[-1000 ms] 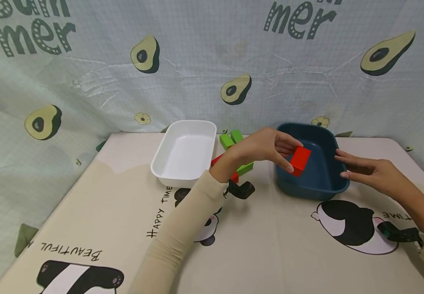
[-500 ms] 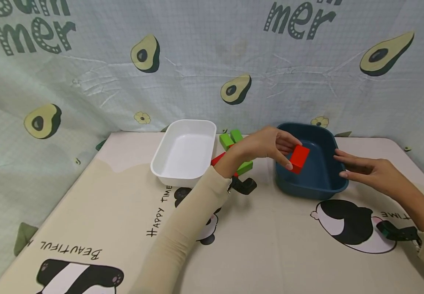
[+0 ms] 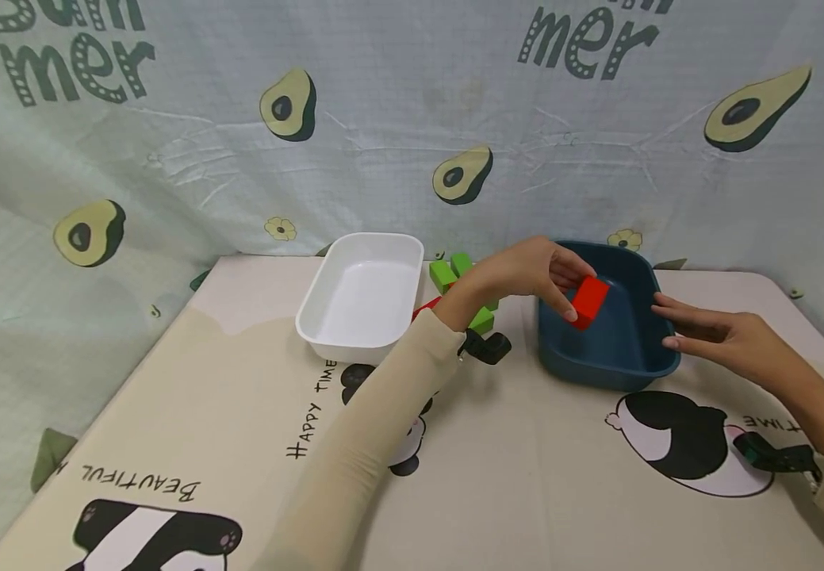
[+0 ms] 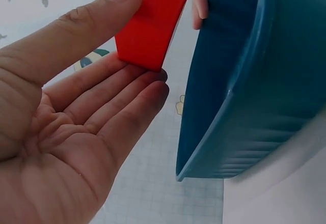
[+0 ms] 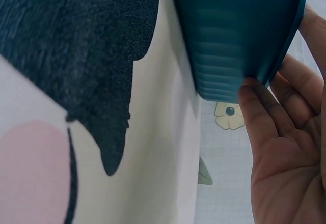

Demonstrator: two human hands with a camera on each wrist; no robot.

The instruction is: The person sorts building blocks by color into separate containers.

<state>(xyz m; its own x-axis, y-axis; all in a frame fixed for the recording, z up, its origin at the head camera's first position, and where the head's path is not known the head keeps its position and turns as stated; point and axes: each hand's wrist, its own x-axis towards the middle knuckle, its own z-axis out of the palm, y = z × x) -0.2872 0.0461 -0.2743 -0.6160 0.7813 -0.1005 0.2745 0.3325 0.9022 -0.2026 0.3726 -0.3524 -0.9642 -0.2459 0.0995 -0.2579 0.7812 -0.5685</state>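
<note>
My left hand (image 3: 526,270) pinches a red block (image 3: 590,303) between thumb and fingertips, above the opening of a dark blue plastic bin (image 3: 586,373). In the left wrist view the red block (image 4: 150,25) is tilted beside the rim of the blue bin (image 4: 285,81), the thumb on its face and the fingers behind it. My right hand (image 3: 726,337) is at the bin's right side. In the right wrist view its fairly straight fingers (image 5: 257,112) touch the bin's outer wall near the rim.
A white plastic bin (image 3: 343,354) stands to the left. Between the two bins lie several green blocks (image 3: 442,276) and a red block (image 3: 426,308), partly hidden by my left wrist. A printed cloth (image 3: 497,476) covers the table, and a hanging avocado-print cloth (image 3: 369,103) stands behind.
My left hand, with the red block, has shifted slightly up and to the right over the blue bin. My right hand stays at the bin's side.
</note>
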